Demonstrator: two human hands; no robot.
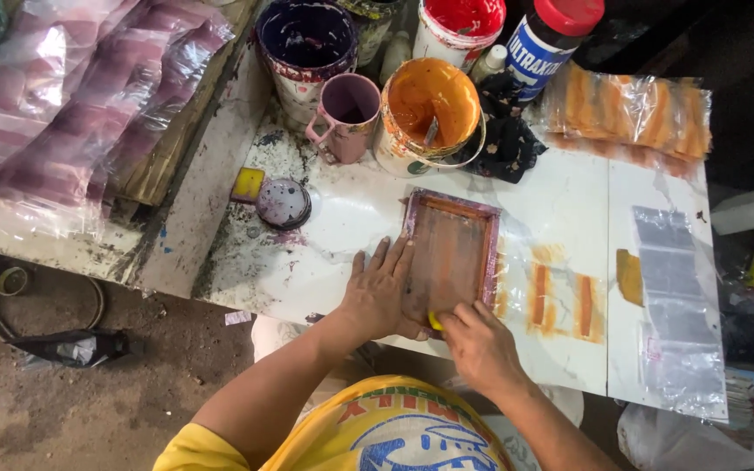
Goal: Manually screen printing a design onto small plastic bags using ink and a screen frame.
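left hand (377,292) flat, open on frame (451,253) edge | right hand (480,344) pinching yellow scraper (435,321) | orange bucket (429,113), pink mug (346,113) at 12 | lid (283,203) at 10 | bags (678,305) at 3 on desk (342,218)

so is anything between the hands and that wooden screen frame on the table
No, nothing visible. The left hand lies flat on the screen frame's left edge, and the right hand is at its near edge, pinching a small yellow piece.
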